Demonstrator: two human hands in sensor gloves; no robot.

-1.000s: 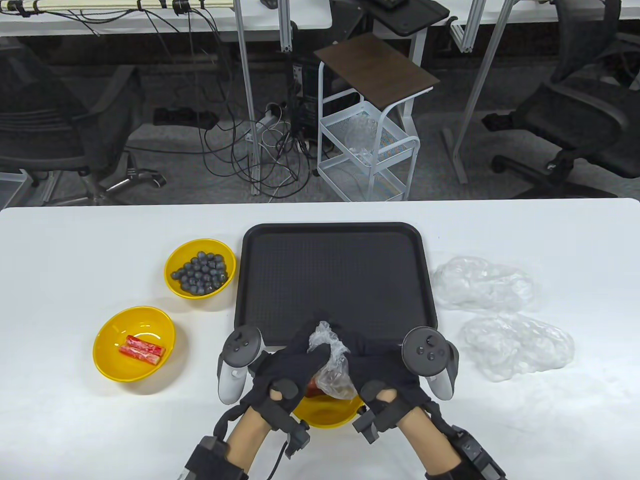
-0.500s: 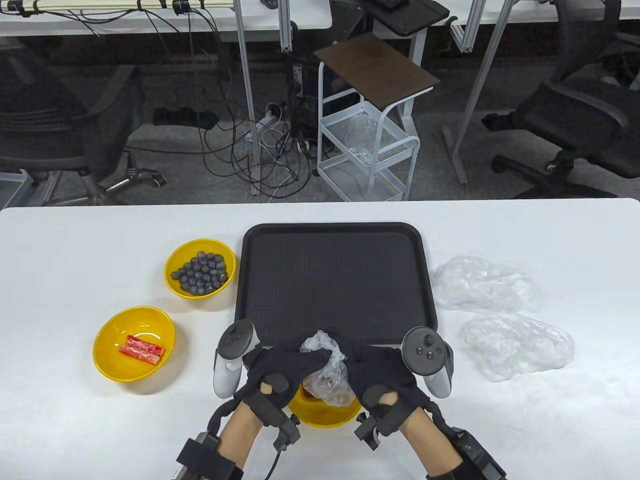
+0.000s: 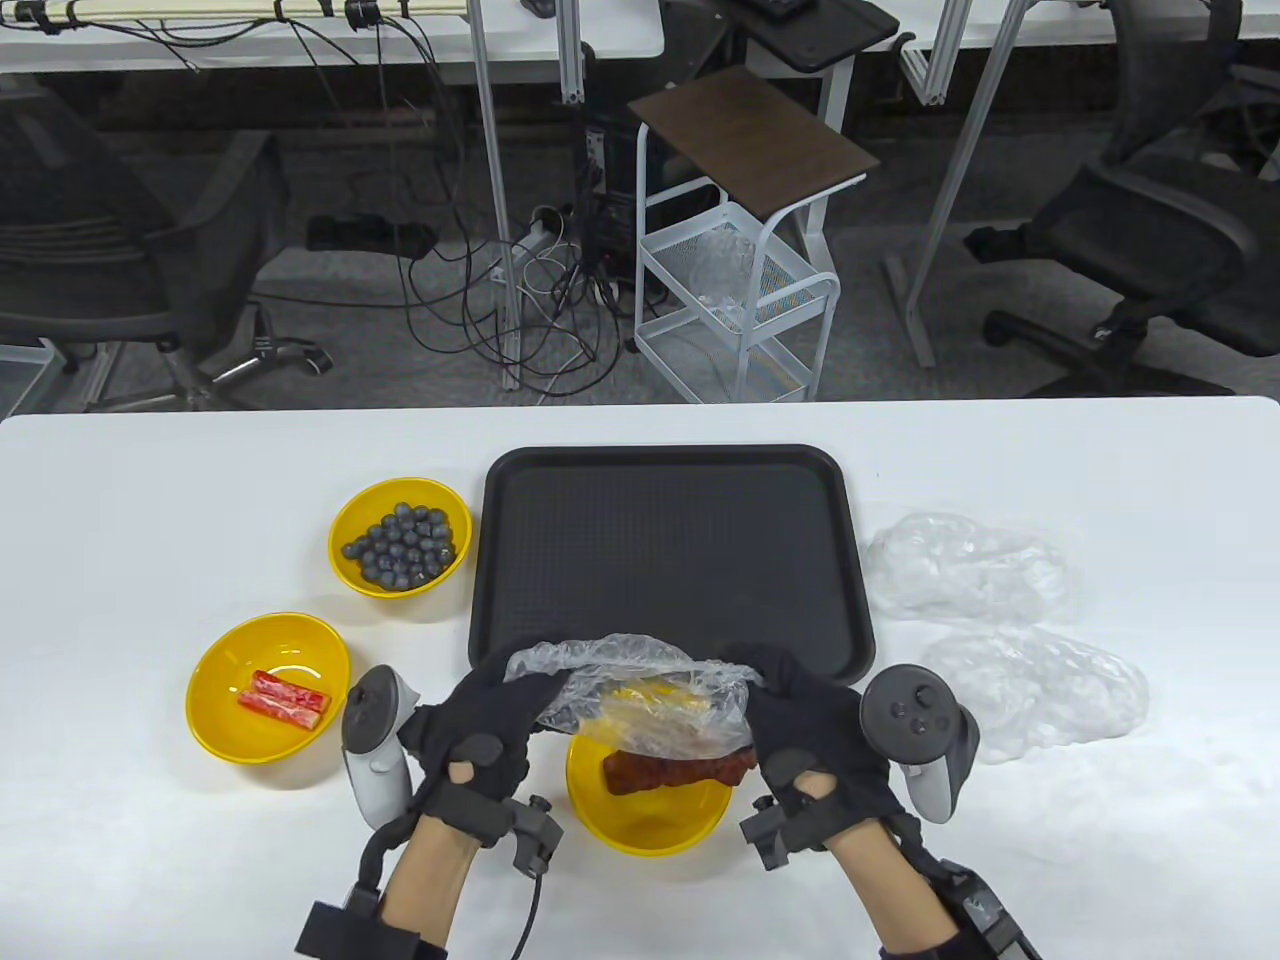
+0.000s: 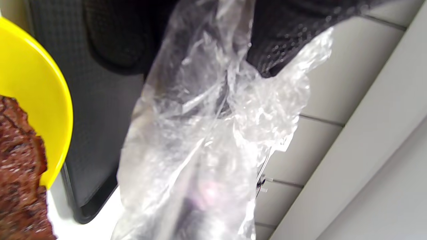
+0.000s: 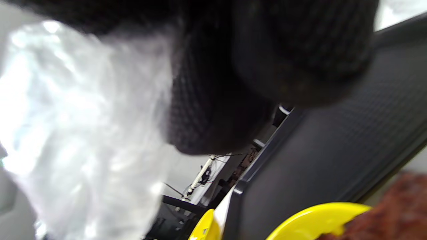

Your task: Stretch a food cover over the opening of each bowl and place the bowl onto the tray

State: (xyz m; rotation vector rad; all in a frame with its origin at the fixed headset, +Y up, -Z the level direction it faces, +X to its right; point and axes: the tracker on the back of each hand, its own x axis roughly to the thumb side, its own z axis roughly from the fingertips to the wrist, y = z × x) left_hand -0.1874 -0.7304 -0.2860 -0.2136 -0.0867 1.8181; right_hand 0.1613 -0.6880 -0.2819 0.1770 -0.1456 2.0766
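Observation:
A clear plastic food cover [image 3: 640, 690] is stretched between my two hands above a yellow bowl [image 3: 650, 805] that holds a brown piece of meat [image 3: 675, 770]. My left hand [image 3: 490, 715] grips the cover's left end and my right hand [image 3: 800, 715] grips its right end. The cover [image 4: 206, 140] fills the left wrist view beside the bowl rim [image 4: 50, 100]. In the right wrist view the cover [image 5: 76, 126] hangs left of my gloved fingers [image 5: 233, 76]. The black tray [image 3: 670, 560] lies just beyond, bare.
Two more yellow bowls stand left of the tray: one with dark balls [image 3: 402, 537], one with red sticks [image 3: 268, 687]. Two crumpled clear covers [image 3: 965, 565] [image 3: 1035, 690] lie right of the tray. A white cart [image 3: 735, 290] stands beyond the table.
My hands moved apart, left one leftward and right one rightward, pulling the bunched cover into a wide strip. The bowl and its meat, hidden before, now show between them.

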